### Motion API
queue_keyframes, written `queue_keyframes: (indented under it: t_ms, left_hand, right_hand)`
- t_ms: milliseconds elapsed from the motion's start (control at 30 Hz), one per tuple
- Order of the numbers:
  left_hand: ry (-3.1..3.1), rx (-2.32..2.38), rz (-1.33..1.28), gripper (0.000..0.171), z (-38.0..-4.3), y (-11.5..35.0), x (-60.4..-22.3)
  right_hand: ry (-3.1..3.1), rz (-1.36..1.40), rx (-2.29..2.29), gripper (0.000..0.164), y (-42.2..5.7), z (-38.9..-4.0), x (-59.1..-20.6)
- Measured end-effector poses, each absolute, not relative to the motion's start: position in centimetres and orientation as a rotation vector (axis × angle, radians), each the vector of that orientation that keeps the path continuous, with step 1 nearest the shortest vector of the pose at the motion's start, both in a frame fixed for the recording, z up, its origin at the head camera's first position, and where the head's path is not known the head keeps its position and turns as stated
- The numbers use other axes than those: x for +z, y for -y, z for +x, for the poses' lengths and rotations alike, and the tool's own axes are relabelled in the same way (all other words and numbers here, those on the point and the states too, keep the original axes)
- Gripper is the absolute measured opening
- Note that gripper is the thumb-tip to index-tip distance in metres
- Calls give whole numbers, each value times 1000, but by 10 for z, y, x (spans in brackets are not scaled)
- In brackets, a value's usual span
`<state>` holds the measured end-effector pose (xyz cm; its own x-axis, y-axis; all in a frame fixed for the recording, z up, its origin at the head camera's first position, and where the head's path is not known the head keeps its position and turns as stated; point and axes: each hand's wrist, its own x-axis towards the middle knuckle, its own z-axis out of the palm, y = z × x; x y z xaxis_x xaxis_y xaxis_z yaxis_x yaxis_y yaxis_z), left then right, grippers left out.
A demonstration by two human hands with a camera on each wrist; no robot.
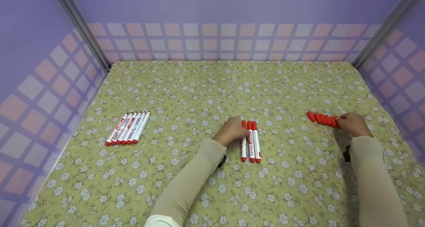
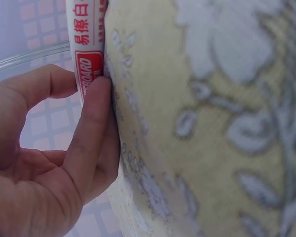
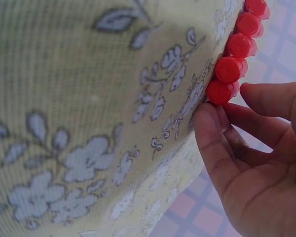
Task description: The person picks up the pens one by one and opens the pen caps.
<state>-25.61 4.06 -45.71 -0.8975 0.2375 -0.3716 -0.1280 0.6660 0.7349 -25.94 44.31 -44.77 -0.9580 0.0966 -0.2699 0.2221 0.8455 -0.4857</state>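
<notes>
From the head feed, clock set on the capped-marker group, 12 = far side. I see the left hand (image 1: 232, 130) at the group's 9 o'clock side; its grip pinches the left marker (image 1: 243, 151) between thumb and fingers. White barrel, red cap at 12, red end at 6; the left wrist feed shows red lettering on it. The middle marker (image 1: 251, 144) and right marker (image 1: 256, 144) lie beside it toward 3 o'clock, capped, near-parallel.

The right hand (image 1: 355, 124) is well apart, between 2 and 3 o'clock. On the right wrist feed I see its grip pinching the end cap (image 3: 222, 92), thumb one side, fingertips the other. That cap sits at the 3-to-4 o'clock end of a row of red caps (image 1: 319, 118), side by side; part is covered, so no exact count from me.

At 9 o'clock I get six uncapped markers (image 1: 127, 129), well apart from the group, dark tips toward 1, red ends toward 7. All on a worktop (image 1: 285, 193) with yellow-green floral cloth. Purple wall (image 1: 229, 7) at 12, pink and white squares along its lower part. Beige sleeves (image 1: 186, 177) on both arms.
</notes>
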Motion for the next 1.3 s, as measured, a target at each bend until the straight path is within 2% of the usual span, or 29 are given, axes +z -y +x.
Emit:
queue_keyframes:
  t_ms: [433,633,967,1300]
  left_hand:
    - [-2439,1159,49,24,-255,-38,-460]
    - [-2463,1121,53,37,-256,-37,-462]
    - [-2401,1190,5,46,-259,-29,-459]
    - [-2423,1153,75,45,-260,-23,-441]
  right_hand:
    - [-2823,227,-784,41,-443,-257,-446]
    - [-2827,223,-799,48,-441,-255,-441]
    - [-2827,182,-765,59,-421,-258,-423]
    - [-2790,-5,-700,66,-391,-262,-402]
